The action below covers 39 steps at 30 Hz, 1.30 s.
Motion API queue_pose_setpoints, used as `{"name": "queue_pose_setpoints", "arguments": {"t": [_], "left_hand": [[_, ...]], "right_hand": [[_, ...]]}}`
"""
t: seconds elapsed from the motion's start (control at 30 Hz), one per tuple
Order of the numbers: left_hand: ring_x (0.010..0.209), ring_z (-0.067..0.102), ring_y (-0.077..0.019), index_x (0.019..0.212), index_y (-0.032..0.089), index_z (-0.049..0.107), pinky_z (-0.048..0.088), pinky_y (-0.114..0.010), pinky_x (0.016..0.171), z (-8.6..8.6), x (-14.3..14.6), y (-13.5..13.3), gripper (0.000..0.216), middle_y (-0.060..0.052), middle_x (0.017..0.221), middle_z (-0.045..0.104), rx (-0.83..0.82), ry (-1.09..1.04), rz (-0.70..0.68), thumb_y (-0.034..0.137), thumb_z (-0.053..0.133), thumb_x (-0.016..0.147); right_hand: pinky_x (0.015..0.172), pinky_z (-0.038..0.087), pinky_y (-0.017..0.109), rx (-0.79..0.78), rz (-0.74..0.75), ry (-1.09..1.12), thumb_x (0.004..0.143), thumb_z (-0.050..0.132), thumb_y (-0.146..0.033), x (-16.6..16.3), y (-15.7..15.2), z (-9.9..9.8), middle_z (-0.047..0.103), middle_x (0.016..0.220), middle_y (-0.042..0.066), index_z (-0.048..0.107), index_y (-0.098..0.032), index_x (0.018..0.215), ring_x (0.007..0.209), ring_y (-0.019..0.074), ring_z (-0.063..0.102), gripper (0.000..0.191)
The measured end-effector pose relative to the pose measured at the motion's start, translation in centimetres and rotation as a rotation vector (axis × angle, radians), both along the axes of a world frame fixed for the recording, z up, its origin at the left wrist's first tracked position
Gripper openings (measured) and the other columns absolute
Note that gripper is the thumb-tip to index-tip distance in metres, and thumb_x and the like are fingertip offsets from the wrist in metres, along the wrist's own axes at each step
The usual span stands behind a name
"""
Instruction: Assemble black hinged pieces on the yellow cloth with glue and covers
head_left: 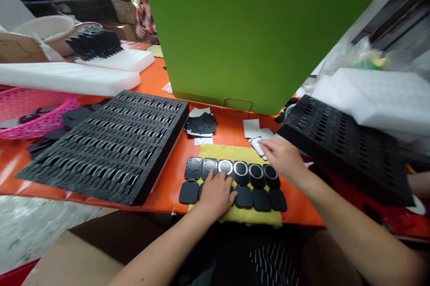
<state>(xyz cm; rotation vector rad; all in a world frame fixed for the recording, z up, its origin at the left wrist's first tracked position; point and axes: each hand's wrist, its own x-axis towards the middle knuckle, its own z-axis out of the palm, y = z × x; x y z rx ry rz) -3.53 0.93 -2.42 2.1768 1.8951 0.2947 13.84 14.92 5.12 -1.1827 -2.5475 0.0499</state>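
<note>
Several small black parts [249, 174] lie in a row on a yellow cloth [231, 153] at the front of the orange table [161, 84]. Each has a round top and a square flap below; some tops show a silver mesh or ring. My left hand [217, 194] lies flat on the lower parts of the row, fingertips by the third one. My right hand [282, 156] hovers palm down over white stickers [257, 136] just behind the right end of the row, fingers apart. Neither hand grips anything that I can see.
A black foam slotted tray [114, 142] full of parts lies to the left, another [342, 142] to the right. A green divider [255, 30] stands behind. Loose black parts [200, 124], a pink basket [30, 111] and white foam sheets [67, 77] are nearby. A person sits far behind.
</note>
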Motion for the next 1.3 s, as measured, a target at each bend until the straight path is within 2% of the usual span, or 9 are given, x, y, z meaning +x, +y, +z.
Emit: {"name": "queue_pose_setpoints", "arguments": {"t": [0.13,0.23,0.4,0.7,0.83,1.0,1.13,1.2,1.3], "left_hand": [[0.091,0.052,-0.0238,0.095,0.018,0.056,0.025,-0.045,0.096,0.3,-0.1,0.7,0.029,-0.009,0.095,0.055,0.011,0.035,-0.023,0.04,0.045,0.08],[0.091,0.052,-0.0237,0.096,0.02,0.056,0.027,-0.045,0.094,0.1,-0.1,0.6,0.027,-0.008,0.096,0.054,0.009,0.028,-0.02,0.039,0.043,0.081],[0.09,0.052,-0.0226,0.097,0.022,0.055,0.024,-0.046,0.096,0.1,0.1,0.3,0.026,-0.006,0.097,0.054,-0.02,0.003,0.029,0.037,0.043,0.081],[0.1,0.049,-0.024,0.096,0.02,0.056,0.019,-0.049,0.099,0.8,0.6,0.0,0.024,-0.009,0.102,0.055,-0.012,0.003,0.047,0.034,0.045,0.08],[0.102,0.049,-0.0246,0.094,0.019,0.056,0.02,-0.05,0.099,0.7,0.7,0.0,0.022,-0.009,0.1,0.056,0.009,0.006,0.044,0.033,0.047,0.079],[0.112,0.043,-0.0261,0.097,0.019,0.056,0.019,-0.05,0.101,0.4,0.7,-0.2,0.024,-0.009,0.109,0.055,0.033,-0.05,0.085,0.033,0.048,0.08],[0.109,0.046,-0.0215,0.11,0.022,0.05,0.032,-0.04,0.097,1.0,0.9,-0.6,0.031,-0.006,0.114,0.054,0.072,-0.285,0.149,0.036,0.044,0.083],[0.1,0.052,-0.0174,0.118,0.022,0.044,0.041,-0.032,0.088,1.4,0.8,-1.0,0.036,-0.005,0.111,0.055,0.07,-0.422,0.181,0.037,0.039,0.085],[0.096,0.054,-0.017,0.113,0.022,0.049,0.043,-0.03,0.084,1.4,-0.2,-2.4,0.031,-0.004,0.105,0.059,0.073,-0.453,0.203,0.033,0.037,0.087]], "right_hand": [[0.073,0.037,0.028,0.096,-0.427,-0.084,0.084,0.04,-0.037,7.7,7.5,3.6,0.065,0.096,0.005,0.062,-0.024,0.102,0.086,0.0196,0.056,0.032],[0.07,0.035,0.029,-0.012,-0.757,-0.2,0.084,0.038,-0.038,13.2,13.1,4.7,0.062,0.102,0.01,0.06,-0.023,0.106,0.087,0.0207,0.054,0.035],[0.065,0.031,0.031,-0.106,-0.772,-0.237,0.08,0.045,-0.033,16.7,17.6,4.5,0.061,0.105,0.015,0.064,-0.019,0.101,0.084,0.0213,0.053,0.031],[0.063,0.03,0.027,-0.242,-0.676,-0.111,0.076,0.05,-0.031,16.7,19.5,3.6,0.061,0.099,0.015,0.066,-0.013,0.094,0.073,0.0134,0.05,0.03],[0.062,0.031,0.028,-0.181,-0.743,0.034,0.076,0.05,-0.027,16.4,19.1,4.5,0.06,0.094,0.019,0.064,-0.008,0.088,0.065,0.0125,0.047,0.027],[0.064,0.033,0.029,-0.007,-0.802,0.256,0.087,0.027,-0.027,13.9,17.1,7.0,0.053,0.105,0.027,0.048,-0.004,0.112,0.071,0.0137,0.049,0.04],[0.061,0.038,0.024,-0.263,-0.407,0.337,0.085,0.036,-0.033,6.7,10.3,6.1,0.062,0.088,0.014,0.058,-0.012,0.094,0.065,0.0113,0.052,0.031],[0.062,0.039,0.025,-0.461,-0.098,0.258,0.08,0.047,-0.036,2.1,5.0,4.2,0.063,0.079,0.006,0.06,-0.019,0.086,0.065,0.0128,0.054,0.022],[0.061,0.04,0.024,-0.63,0.172,0.173,0.082,0.043,-0.033,-4.4,-1.7,0.2,0.063,0.076,0.001,0.059,-0.021,0.08,0.069,0.0137,0.055,0.021]]}}
